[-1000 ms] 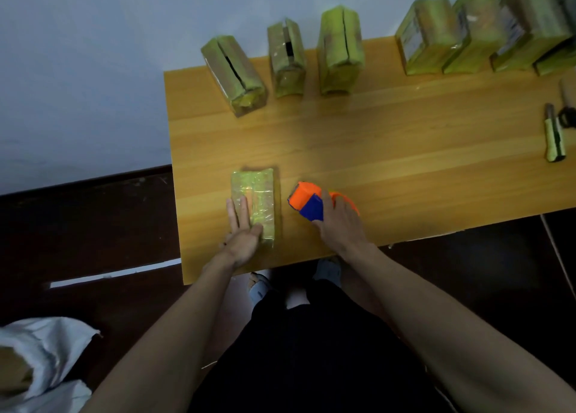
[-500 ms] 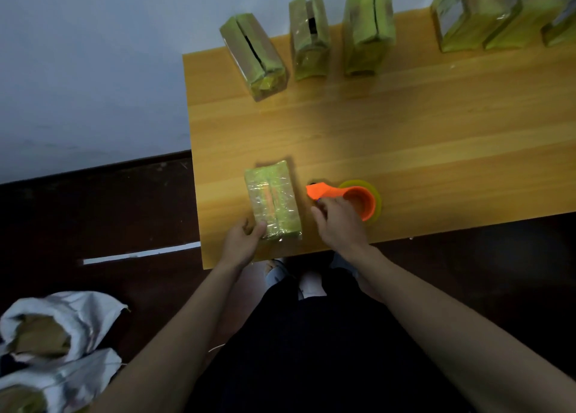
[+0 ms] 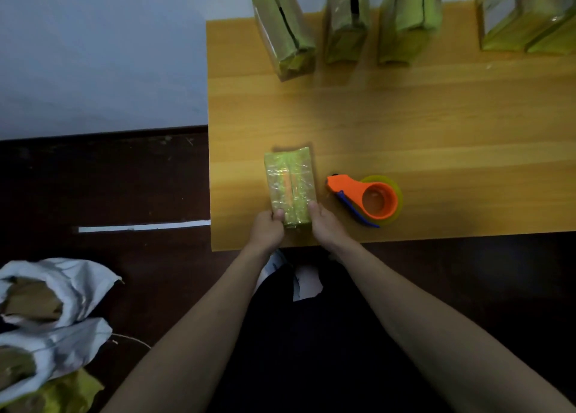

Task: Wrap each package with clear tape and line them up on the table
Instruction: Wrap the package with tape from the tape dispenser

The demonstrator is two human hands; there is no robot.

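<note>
A green package (image 3: 290, 185) covered in shiny clear tape lies flat near the front left of the wooden table (image 3: 405, 116). My left hand (image 3: 268, 229) grips its near left corner, thumb on top. My right hand (image 3: 322, 224) holds its near right corner. An orange tape dispenser (image 3: 367, 199) with a roll of clear tape lies on its side just right of the package, free of both hands. Several wrapped green packages stand in a row along the far edge, such as one at the left (image 3: 285, 29) and one further right (image 3: 408, 20).
White sacks (image 3: 50, 291) holding more parcels sit on the dark floor at the lower left. The table's left edge runs just left of the held package. A pale wall rises behind the table.
My right hand set the tape dispenser down on the table and moved left onto the package. The package turned slightly under my left hand. The camera shifted left and closer.
</note>
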